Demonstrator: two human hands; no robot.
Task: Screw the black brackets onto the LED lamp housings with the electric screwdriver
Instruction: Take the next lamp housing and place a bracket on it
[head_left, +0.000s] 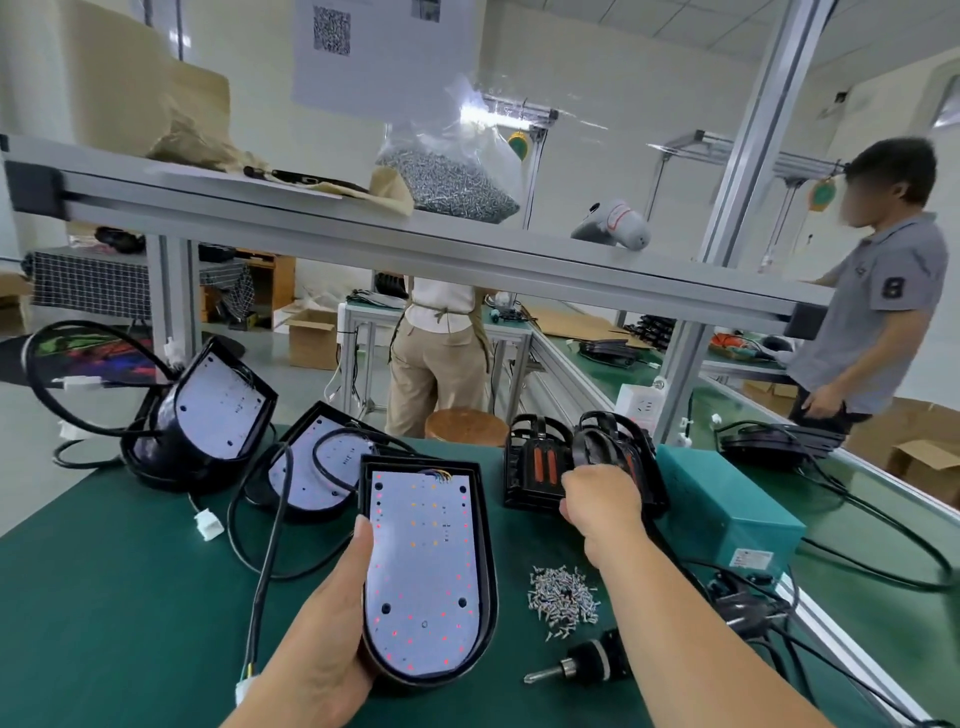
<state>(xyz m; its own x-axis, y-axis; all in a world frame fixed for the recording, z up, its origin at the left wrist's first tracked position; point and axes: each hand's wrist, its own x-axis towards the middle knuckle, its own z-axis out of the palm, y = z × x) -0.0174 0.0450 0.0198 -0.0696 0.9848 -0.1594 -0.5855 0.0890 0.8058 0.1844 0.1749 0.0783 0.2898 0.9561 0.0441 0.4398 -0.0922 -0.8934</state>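
My left hand grips a black LED lamp housing by its left edge, white LED board facing up, near the front of the green table. My right hand reaches to the stack of black brackets behind it, fingers curled round one bracket. A pile of small screws lies to the right of the held housing. The electric screwdriver lies on the mat under my right forearm, bit pointing left. Two more housings with cables stand at the back left.
A teal box sits right of the brackets, with black cables trailing around it. An aluminium shelf crosses overhead, carrying a bag of screws. Two people stand beyond the table. White connectors lie on the green mat.
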